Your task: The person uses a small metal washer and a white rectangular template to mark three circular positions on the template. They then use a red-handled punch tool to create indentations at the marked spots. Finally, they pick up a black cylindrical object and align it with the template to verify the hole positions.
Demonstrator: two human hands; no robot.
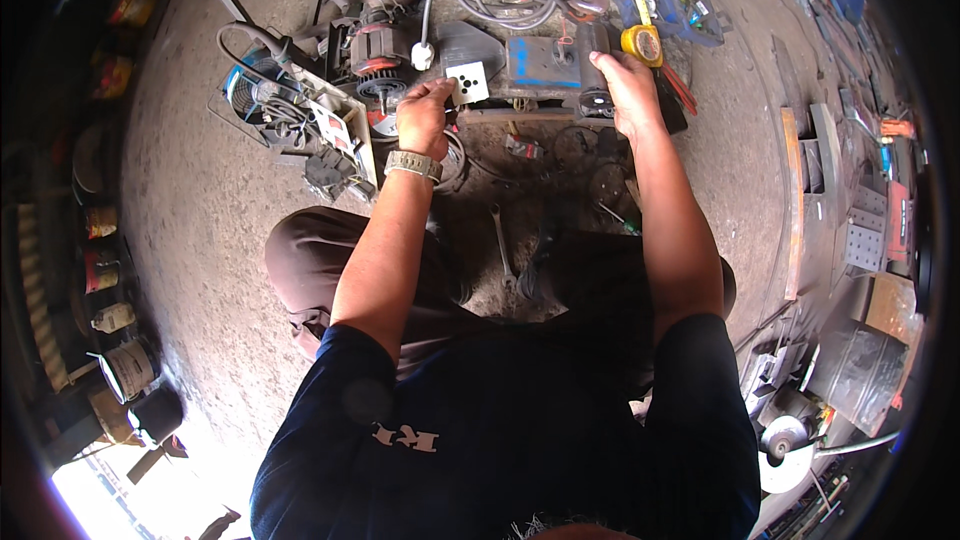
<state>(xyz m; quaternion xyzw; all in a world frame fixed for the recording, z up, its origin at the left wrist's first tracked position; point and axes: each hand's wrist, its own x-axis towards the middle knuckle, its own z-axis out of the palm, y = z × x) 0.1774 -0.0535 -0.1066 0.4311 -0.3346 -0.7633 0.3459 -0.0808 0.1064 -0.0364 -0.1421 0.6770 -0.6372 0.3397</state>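
Note:
My left hand (424,118), with a watch on its wrist, is closed in a pinch at the edge of a small white square plate (467,83) with dark round spots. My right hand (630,90) wraps round a dark, roughly cylindrical tool body (594,40); a round end shows below it, and its exact kind is unclear. Between the hands lies a grey metal block (543,62) with blue marks. Just right of the right hand is a yellow tape measure (641,44), its blade pulled out away from me. A dark flat plate (470,45) sits behind the white one.
An opened motor (380,48) with red parts stands left of my hands. Coiled grey cables (505,5) lie at the far side. On the floor near my feet are a wrench (502,245) and a green-handled screwdriver (630,226). A white plug (422,57) hangs near the motor.

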